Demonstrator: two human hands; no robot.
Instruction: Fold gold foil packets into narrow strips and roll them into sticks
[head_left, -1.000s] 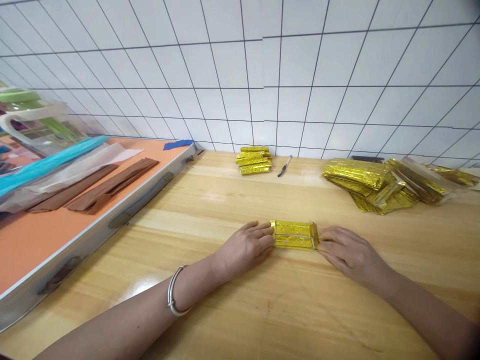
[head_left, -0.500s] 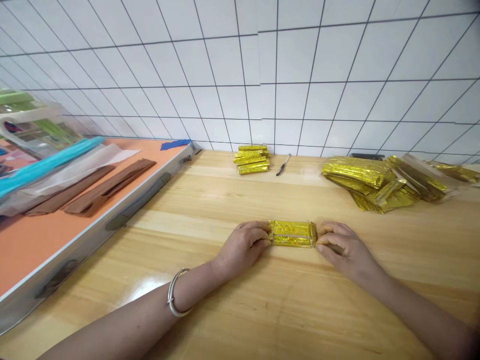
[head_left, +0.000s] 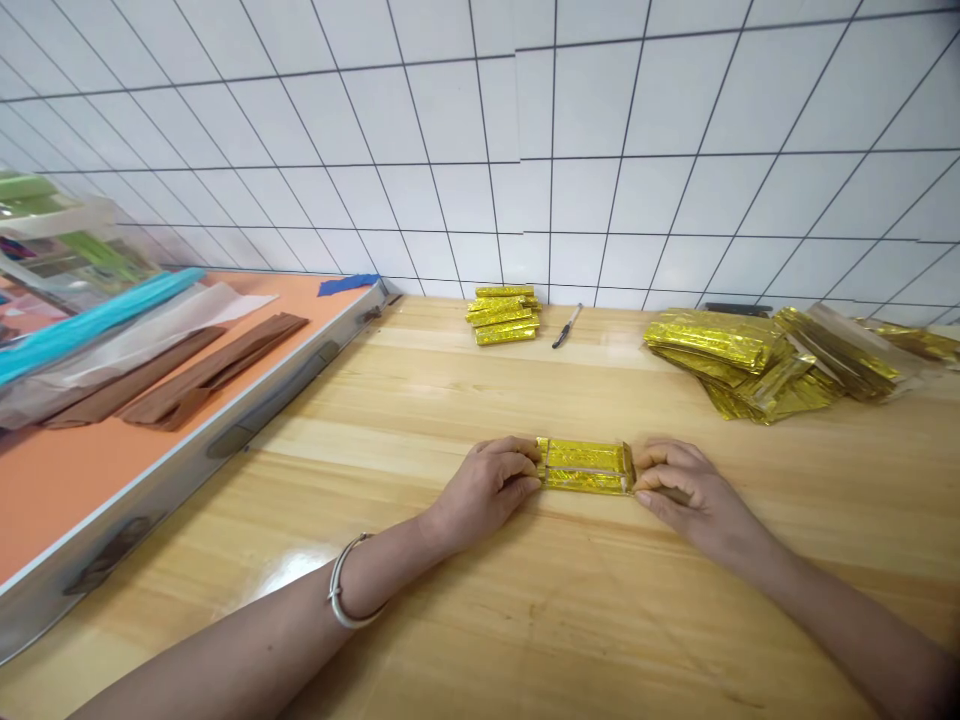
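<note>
A folded gold foil piece [head_left: 585, 466] lies on the wooden table [head_left: 525, 620] in front of me. My left hand [head_left: 486, 490] pinches its left end with curled fingers. My right hand [head_left: 684, 494] pinches its right end the same way. A silver bangle [head_left: 341, 597] sits on my left wrist.
A small stack of folded gold pieces [head_left: 502, 315] rests by the tiled wall, with a pen [head_left: 567, 327] beside it. A loose heap of gold foil sheets [head_left: 765, 362] lies at the right. An orange tray [head_left: 112, 450] with brown strips [head_left: 187, 375] and a teal strip borders the left.
Both hands' fingers have curled tighter onto the ends of the gold piece, which looks narrower and flatter than before. The view has tilted slightly.
</note>
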